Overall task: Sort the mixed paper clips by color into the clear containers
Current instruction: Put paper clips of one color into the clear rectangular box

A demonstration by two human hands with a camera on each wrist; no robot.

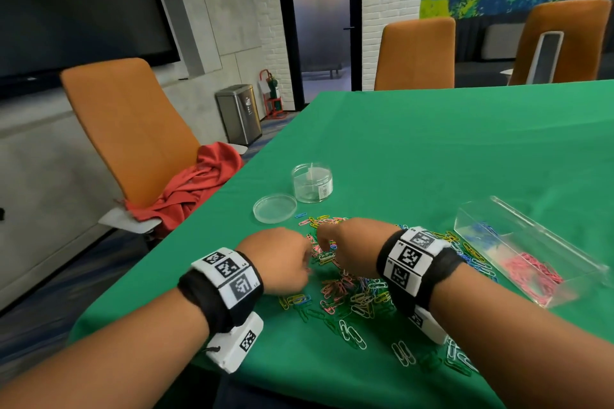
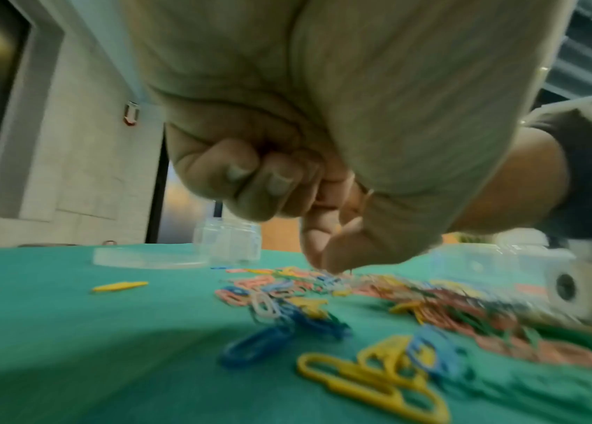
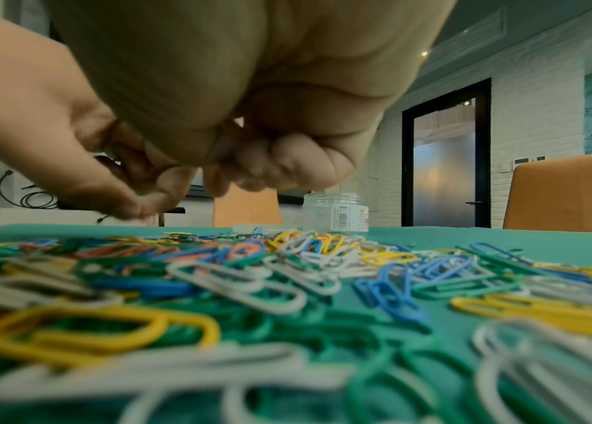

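Observation:
A heap of mixed paper clips (image 1: 345,289) in pink, yellow, blue, green and white lies on the green tablecloth (image 1: 432,149). Both my hands work at its far side. In the left wrist view my left hand (image 2: 323,262) has thumb and forefinger pinched together down in the heap (image 2: 432,301), seemingly on a clip, with the other fingers curled. My right hand (image 1: 327,242) hovers close beside it, fingers curled (image 3: 250,169); I see nothing in them. To the right lies a clear rectangular container (image 1: 518,226) holding pink clips (image 1: 531,272) and blue clips (image 1: 481,232).
A clear round jar (image 1: 312,183) and its flat lid (image 1: 274,208) stand just beyond the heap. A few white clips (image 1: 352,335) lie loose near the table's front edge. An orange chair with a red cloth (image 1: 206,183) stands off the left edge.

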